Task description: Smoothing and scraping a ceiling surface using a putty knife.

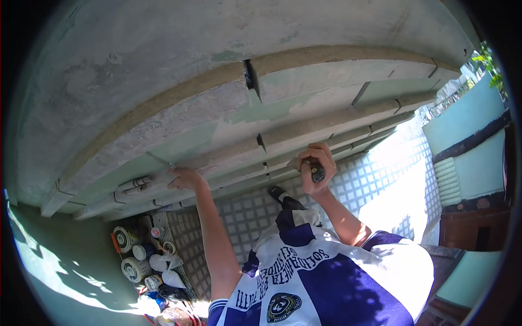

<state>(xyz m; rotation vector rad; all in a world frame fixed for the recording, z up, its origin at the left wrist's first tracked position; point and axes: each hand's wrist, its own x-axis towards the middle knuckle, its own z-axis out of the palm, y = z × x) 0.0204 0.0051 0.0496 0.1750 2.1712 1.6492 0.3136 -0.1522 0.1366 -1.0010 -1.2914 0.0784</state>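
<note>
My right hand [318, 165] is wrapped round the dark rounded handle of a scraper [317, 174], its end turned up toward me. A pale flat part shows beside the knuckles, close to the ledge edge; the rest of the tool is hidden. My left hand [187, 179] reaches to the ledged wall [217, 149], fingers apart and resting at a ledge edge. A thin rod-like piece [159, 160] lies just beyond those fingertips. Farther left, several pale rolled or tube-shaped things [136, 186] sit on a ledge. Paint on the wall is patchy grey and green.
Paint cans and tubs [136, 267] crowd the lower left with bags and cloths. Below lies a tiled floor [359, 187], sunlit at the right, with my dark shoe [277, 192] on it. A green wall [473, 141] with dark bands stands at the right.
</note>
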